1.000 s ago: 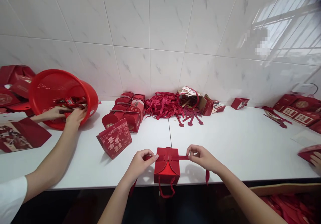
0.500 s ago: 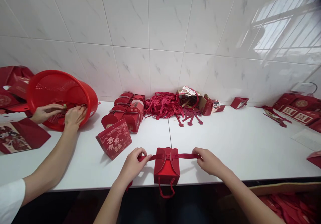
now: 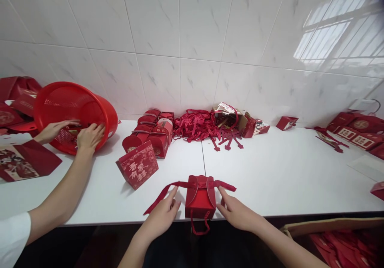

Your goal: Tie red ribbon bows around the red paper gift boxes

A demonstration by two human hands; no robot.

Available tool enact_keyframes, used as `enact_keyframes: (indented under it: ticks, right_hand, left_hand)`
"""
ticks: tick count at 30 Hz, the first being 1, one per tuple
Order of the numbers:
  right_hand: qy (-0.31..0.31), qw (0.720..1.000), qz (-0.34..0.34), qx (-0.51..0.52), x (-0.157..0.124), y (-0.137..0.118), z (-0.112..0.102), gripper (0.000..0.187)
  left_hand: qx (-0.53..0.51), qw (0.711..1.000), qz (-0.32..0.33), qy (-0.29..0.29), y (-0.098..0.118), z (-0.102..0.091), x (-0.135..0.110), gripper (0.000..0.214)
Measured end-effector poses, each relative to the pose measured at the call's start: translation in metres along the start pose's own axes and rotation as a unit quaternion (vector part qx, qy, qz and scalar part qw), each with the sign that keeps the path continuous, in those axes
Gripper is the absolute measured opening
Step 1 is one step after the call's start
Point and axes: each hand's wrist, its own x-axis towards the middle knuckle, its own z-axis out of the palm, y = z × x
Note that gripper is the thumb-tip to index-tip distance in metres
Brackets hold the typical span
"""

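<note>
A small red gift box (image 3: 200,205) stands at the table's front edge, its curved flaps folded over the top. A dark red ribbon (image 3: 160,196) crosses through the top, with one tail out to each side. My left hand (image 3: 162,213) is left of the box, thumb and index finger apart, its index fingertip by the ribbon's left tail. On the other side my right hand (image 3: 237,213) has its fingers apart close to the box's side, just under the right tail; whether it touches the box I cannot tell. A twisted red cord handle (image 3: 200,233) hangs over the front edge.
At left, a co-worker's hands (image 3: 89,137) reach into a tipped red basket (image 3: 109,112). Several finished-looking red boxes (image 3: 158,140) and a ribbon pile (image 3: 196,126) lie along the wall. A patterned box (image 3: 138,166) leans nearby. A carton (image 3: 318,226) sits below, right.
Both hands have let go of the ribbon tails and moved inward and slightly down toward the box. The tails now lie loose to either side.
</note>
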Motion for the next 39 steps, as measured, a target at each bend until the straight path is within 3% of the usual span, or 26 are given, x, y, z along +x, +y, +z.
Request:
enact_keyframes:
  ticks: [2, 3, 6, 8, 9, 11, 17, 21, 26, 33, 39]
  right_hand:
    - [0.020, 0.981, 0.018, 0.193, 0.006, 0.005, 0.008, 0.050]
    - [0.030, 0.953, 0.028, 0.300, 0.007, 0.007, 0.010, 0.044]
    - [0.054, 0.844, 0.044, 0.532, 0.010, 0.011, 0.013, 0.019]
    - [0.081, 0.809, 0.042, 0.581, 0.011, 0.013, 0.012, 0.013]
    - [0.098, 0.804, 0.037, 0.586, 0.012, 0.013, 0.011, 0.013]
    - [0.129, 0.803, 0.027, 0.581, 0.013, 0.013, 0.006, 0.015]
    - [0.196, 0.802, -0.019, 0.564, 0.005, -0.004, -0.016, 0.018]
    - [0.234, 0.859, -0.102, 0.443, -0.002, -0.015, -0.031, 0.026]
    - [0.292, 0.901, -0.179, 0.266, -0.006, -0.037, -0.041, 0.024]
    - [0.290, 0.895, -0.258, 0.220, -0.002, -0.081, -0.048, 0.023]
    - [0.276, 0.888, -0.309, 0.200, 0.004, -0.097, -0.055, 0.018]
  left_hand:
    - [-0.140, 0.989, -0.038, 0.037, -0.003, 0.008, 0.006, 0.037]
    - [-0.233, 0.969, -0.059, 0.050, -0.003, 0.011, 0.009, 0.032]
    - [-0.488, 0.858, -0.155, 0.048, -0.001, 0.016, 0.012, 0.008]
    - [-0.579, 0.787, -0.210, 0.044, 0.000, 0.016, 0.013, 0.006]
    - [-0.603, 0.766, -0.219, 0.051, 0.001, 0.016, 0.013, 0.010]
    - [-0.623, 0.750, -0.208, 0.072, 0.003, 0.014, 0.015, 0.015]
    - [-0.560, 0.810, -0.074, 0.161, 0.022, -0.004, 0.017, 0.016]
    - [-0.474, 0.853, 0.038, 0.215, 0.045, -0.016, 0.016, 0.012]
    - [-0.352, 0.900, 0.159, 0.200, 0.078, -0.016, 0.011, 0.026]
    - [-0.260, 0.923, 0.225, 0.173, 0.114, -0.003, 0.015, 0.030]
    - [-0.208, 0.931, 0.272, 0.124, 0.136, -0.005, 0.021, 0.028]
